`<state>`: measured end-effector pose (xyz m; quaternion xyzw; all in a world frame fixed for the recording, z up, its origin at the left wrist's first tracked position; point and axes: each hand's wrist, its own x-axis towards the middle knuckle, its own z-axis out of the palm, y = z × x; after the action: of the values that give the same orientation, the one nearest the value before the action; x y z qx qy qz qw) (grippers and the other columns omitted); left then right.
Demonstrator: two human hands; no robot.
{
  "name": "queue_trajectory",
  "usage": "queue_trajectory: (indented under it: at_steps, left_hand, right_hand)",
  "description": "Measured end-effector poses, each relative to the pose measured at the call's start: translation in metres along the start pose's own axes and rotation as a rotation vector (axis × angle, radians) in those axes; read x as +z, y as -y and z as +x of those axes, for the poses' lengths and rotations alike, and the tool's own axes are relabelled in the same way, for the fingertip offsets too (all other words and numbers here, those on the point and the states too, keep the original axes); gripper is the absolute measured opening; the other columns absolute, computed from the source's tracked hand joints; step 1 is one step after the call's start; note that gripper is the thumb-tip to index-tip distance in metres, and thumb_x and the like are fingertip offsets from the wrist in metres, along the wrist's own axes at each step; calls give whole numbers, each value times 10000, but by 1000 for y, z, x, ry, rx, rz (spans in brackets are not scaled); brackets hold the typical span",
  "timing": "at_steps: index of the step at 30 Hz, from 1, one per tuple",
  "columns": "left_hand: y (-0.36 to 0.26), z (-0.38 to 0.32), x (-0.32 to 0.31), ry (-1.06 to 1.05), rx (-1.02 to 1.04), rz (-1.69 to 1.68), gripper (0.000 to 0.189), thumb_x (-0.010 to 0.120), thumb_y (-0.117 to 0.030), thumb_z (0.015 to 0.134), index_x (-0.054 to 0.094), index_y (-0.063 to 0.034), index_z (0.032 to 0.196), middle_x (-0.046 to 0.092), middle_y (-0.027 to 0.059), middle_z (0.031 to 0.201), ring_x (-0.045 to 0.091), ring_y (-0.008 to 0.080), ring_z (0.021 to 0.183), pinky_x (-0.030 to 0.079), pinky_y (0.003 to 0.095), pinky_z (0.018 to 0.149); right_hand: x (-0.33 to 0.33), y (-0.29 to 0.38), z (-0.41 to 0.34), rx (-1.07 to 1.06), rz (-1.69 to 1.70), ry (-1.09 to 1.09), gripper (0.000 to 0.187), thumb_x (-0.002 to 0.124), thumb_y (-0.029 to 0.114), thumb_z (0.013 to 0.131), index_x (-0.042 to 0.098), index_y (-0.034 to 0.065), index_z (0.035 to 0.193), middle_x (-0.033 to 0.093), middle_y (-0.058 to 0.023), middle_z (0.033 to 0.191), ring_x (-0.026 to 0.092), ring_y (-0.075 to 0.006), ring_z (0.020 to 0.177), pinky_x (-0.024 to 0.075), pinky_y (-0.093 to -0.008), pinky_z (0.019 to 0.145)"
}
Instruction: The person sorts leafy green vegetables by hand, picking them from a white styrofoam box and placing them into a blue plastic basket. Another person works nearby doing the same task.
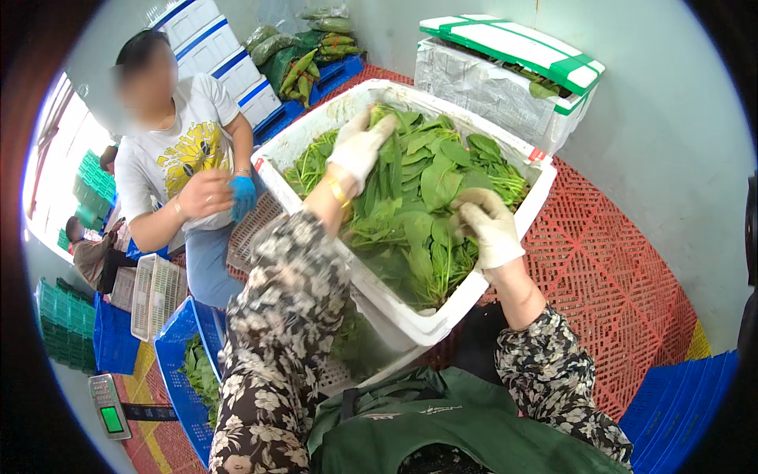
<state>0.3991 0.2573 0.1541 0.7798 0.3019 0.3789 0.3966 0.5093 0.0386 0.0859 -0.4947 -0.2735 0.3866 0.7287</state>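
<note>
A white foam box (pixel 450 320) filled with leafy greens (pixel 441 178) stands in front of me. The greens lie in bunches, leaves towards the middle and stems towards the walls. My left hand (pixel 360 145), in a whitish glove, is closed around a bunch near the box's far left side, and long leaves hang below its fingers. Above the leaves by the near right wall is my right hand (pixel 487 228), also gloved. Its fingers are bent towards the thumb at the leaf edges; whether they pinch a leaf is hidden.
A co-worker (pixel 177 148) with one blue glove stands at left. Beside me are a blue crate (pixel 189 379) of greens and a scale (pixel 109 409). A lidded foam box (pixel 479 89) stands behind, bagged vegetables (pixel 302 71) farther left, and blue stacked crates (pixel 681 409) at lower right.
</note>
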Motion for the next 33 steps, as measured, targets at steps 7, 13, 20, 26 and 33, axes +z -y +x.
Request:
queue_trajectory:
  at_steps: [7,13,20,26,33]
  left_hand:
    - [29,95,103,231,-147,570,1001,708,-652,708,417,-14,1422,527,285,1346,533,374,1244,423,394,1048]
    - [56,68,139,592,-278,1092,1389,774,-722,546,31,-153,1571,156,254,1582,231,435,1438,241,527,1154]
    - [103,104,94,537,-170,421,1013,843,-337,641,348,-28,1471,631,178,1239,617,267,1111,481,338,956]
    - [106,104,92,481,-353,145,931,819,-260,698,358,-18,1469,631,194,1218,637,252,1055,513,334,909]
    - [105,118,121,545,-371,475,1089,807,-459,637,320,36,1477,504,258,1382,486,331,1304,408,384,1061]
  right_hand:
    - [0,-12,6,0,-489,50,290,573,264,881,679,42,1034,670,-141,997,654,-255,898,495,-329,821]
    - [-6,-10,7,-65,-450,99,259,600,237,896,677,41,1045,680,-133,957,654,-238,862,500,-320,791]
    - [-11,-8,3,-154,-385,182,222,590,189,916,658,32,1057,668,-135,975,650,-240,888,499,-319,805]
    - [-15,-4,2,-224,-382,228,208,566,143,924,634,6,1065,653,-113,981,624,-197,892,490,-293,802]
    - [-12,-5,2,-68,-189,177,178,553,104,942,620,-21,1050,653,-45,926,584,-88,812,478,-235,736]
